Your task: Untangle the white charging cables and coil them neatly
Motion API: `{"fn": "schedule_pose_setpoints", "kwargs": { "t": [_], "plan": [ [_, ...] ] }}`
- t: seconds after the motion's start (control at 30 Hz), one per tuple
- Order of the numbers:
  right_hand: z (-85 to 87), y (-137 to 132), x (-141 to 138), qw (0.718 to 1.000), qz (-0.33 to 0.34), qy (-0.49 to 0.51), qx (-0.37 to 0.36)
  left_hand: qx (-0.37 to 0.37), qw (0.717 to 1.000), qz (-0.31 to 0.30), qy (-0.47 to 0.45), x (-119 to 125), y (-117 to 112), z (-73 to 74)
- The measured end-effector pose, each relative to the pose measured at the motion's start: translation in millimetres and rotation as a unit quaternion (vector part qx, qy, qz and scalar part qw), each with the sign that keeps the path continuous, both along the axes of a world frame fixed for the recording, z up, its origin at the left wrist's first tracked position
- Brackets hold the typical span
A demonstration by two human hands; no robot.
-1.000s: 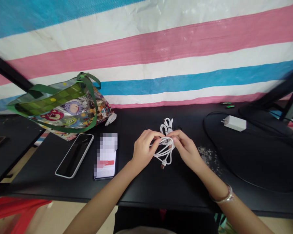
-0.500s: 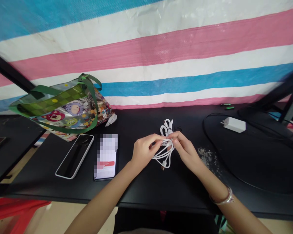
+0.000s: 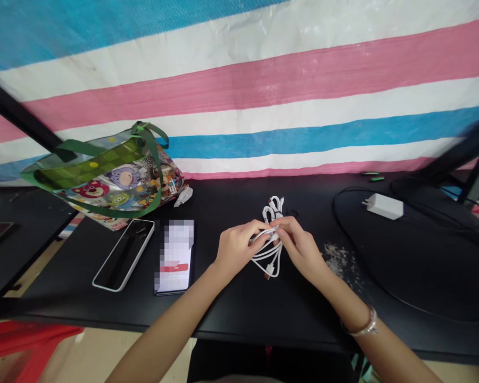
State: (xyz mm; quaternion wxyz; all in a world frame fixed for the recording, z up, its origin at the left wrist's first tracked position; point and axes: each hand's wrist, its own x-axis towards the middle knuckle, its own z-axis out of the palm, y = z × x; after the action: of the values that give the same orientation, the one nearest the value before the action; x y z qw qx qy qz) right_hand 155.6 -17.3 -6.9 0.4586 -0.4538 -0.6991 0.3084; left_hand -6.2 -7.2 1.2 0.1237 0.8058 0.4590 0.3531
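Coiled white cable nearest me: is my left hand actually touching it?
Touching. The head view shows the left hand with the loops of the coiled white cable pinched between its fingers.

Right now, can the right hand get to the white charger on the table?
Probably yes, with a stretch: just a thin black cord lies on the table between the right hand and the white charger. But that hand is holding the white cable, so it would likely need to let go first.

L hand (image 3: 235, 246) & R hand (image 3: 302, 249) on wht cable coil (image 3: 265, 254), wht bundle (image 3: 278, 207) behind on blk tbl (image 3: 231, 311).
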Motion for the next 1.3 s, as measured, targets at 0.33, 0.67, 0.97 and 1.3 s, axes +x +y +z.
{"fn": "schedule_pose_setpoints", "kwargs": {
  "t": [0.33, 0.67, 0.97, 1.3],
  "plan": [
    [3.1, 1, 3, 0.993, -0.011, -0.115, 0.026, 0.051, 0.997, 0.009, 0.051, -2, 2, -7.0],
    [3.3, 0, 3, 0.99, -0.009, -0.137, 0.026, 0.056, 0.997, -0.011, 0.048, -3, 2, -9.2],
    [4.7, -2, -1, 0.997, -0.012, -0.06, -0.05, 0.036, 0.999, -0.026, 0.027, -2, 1, -7.7],
    [8.7, 2, 9, 0.996, -0.082, -0.012, -0.015, -0.017, 0.999, 0.001, 0.039, -2, 2, -2.5]
  ]
}}
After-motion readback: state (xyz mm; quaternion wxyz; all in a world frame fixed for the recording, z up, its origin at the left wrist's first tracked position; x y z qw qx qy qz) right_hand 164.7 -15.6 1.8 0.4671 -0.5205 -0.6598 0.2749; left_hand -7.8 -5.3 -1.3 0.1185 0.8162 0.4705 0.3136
